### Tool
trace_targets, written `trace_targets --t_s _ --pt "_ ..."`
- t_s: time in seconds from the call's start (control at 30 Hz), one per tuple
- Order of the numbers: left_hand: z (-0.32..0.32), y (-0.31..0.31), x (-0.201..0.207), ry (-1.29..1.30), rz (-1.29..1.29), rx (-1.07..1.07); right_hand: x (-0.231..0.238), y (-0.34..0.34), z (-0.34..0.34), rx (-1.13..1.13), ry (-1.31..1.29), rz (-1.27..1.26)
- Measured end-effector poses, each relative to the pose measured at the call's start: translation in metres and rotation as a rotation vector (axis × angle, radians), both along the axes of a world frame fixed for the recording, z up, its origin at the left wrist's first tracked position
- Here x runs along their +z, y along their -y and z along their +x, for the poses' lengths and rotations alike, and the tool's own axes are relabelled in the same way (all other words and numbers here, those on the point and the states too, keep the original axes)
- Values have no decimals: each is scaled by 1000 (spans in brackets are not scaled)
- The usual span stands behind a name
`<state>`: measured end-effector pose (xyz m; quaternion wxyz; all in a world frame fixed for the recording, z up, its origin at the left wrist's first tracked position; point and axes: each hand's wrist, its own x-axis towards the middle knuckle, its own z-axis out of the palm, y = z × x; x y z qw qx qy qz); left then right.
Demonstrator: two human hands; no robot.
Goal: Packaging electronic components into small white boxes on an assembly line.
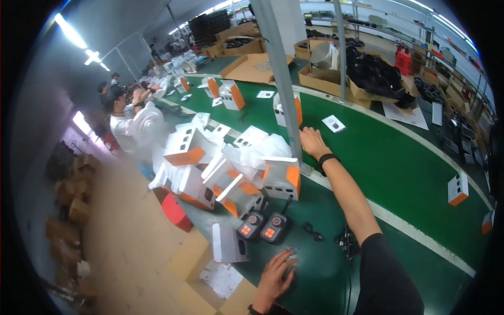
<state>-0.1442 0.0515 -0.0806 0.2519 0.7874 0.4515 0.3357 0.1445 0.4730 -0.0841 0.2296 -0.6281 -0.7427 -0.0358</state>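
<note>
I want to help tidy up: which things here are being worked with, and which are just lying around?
Worked with:
left hand flat on the green table
right hand out on the conveyor belt
two black handsets
white-and-orange boxes

Lying around:
black cable
red bin
white fan

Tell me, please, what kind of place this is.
Most likely a factory packing line. A long green conveyor belt carries small white-and-orange boxes, more such boxes are piled at the station, and open cardboard cartons of dark parts stand behind.
</note>
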Motion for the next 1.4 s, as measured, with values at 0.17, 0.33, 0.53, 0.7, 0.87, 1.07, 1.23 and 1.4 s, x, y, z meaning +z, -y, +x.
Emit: trace_targets --t_s 0.17,0.33,0.53,0.7,0.87,1.07,1.23,1.4 --pt "-20 8 11 -35 -4 71 56 83 18 296 -138 -226" --pt "-6 -10 17 -51 10 31 100 168 74 495 -336 -612" --pt "-3 -14 16 -45 15 19 20 31 153 -56 -122 59" --pt "4 2 17 48 70 59 -26 5 152 -345 -43 -148" --pt "-12 11 11 123 -17 6 -25 29 179 -416 -38 -260" --pt "-16 9 22 139 30 6 -14 55 234 -385 -225 -237" --pt "-24 6 -7 66 54 -48 21 160 153 -109 -387 33" --pt "-21 16 5 215 -40 -130 165 345 15 471 -389 -148"
